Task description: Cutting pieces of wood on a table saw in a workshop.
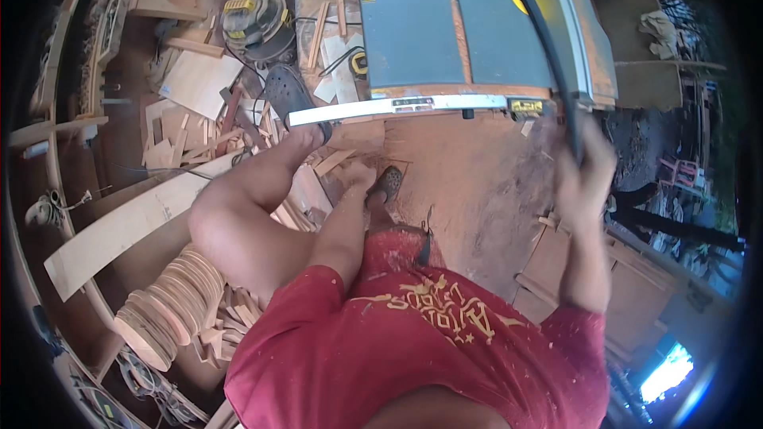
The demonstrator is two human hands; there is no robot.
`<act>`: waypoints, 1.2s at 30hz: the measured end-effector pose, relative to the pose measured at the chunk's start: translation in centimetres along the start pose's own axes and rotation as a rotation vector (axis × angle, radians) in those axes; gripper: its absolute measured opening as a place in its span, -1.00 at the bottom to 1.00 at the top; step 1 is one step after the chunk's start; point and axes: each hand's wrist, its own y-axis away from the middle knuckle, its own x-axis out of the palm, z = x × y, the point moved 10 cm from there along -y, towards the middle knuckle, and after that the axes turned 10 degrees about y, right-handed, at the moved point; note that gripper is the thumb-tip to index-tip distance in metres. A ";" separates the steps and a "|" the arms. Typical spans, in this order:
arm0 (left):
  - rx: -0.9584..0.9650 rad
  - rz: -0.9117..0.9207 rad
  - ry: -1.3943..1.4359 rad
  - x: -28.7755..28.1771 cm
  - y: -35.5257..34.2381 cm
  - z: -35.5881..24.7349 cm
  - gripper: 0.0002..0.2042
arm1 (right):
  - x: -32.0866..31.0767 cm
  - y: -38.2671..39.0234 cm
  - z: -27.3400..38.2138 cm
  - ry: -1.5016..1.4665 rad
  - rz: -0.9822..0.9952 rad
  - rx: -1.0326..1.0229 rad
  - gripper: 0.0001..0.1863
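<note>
A black hose runs down across the right side of the table saw, and my right hand is wrapped round its lower end. This hand is smeared by motion. Below the saw's front edge is my left hand, beside my bent left leg, with its fingers curled in and nothing visible in them. The saw has a blue-grey top with a sawdust-brown strip down the middle. Along its front runs a white rail, whose left end sticks out past the top.
A yellow and black shop vacuum stands at the far left. Wood offcuts litter the floor near my left foot. Stacked round wooden discs and a long curved board lie at left. Wooden panels lie at right.
</note>
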 end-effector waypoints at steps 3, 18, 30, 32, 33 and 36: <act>-0.019 -0.139 -0.340 -0.7 -0.1 4.1 -0.46 | 7.4 7.6 -2.4 -0.199 0.158 0.098 -0.92; 0.224 -0.058 -0.132 -3.2 -3.3 -3.8 -0.60 | 16.0 18.4 -9.7 -0.096 0.206 0.369 -0.94; 0.526 0.519 -0.623 5.2 0.3 -14.2 -0.47 | 11.1 24.1 -12.2 -0.007 -0.091 0.514 -0.92; 0.597 0.537 -0.631 4.0 4.9 -18.6 -0.45 | 8.8 26.5 -12.3 0.010 -0.191 0.597 -0.94; 0.623 0.495 -0.532 2.1 7.4 -21.9 -0.45 | 7.9 28.1 -13.4 0.043 -0.248 0.665 -0.92; 0.717 0.466 -0.470 -0.3 14.0 -28.6 -0.42 | 6.2 33.9 -16.5 -0.049 -0.444 0.877 -0.83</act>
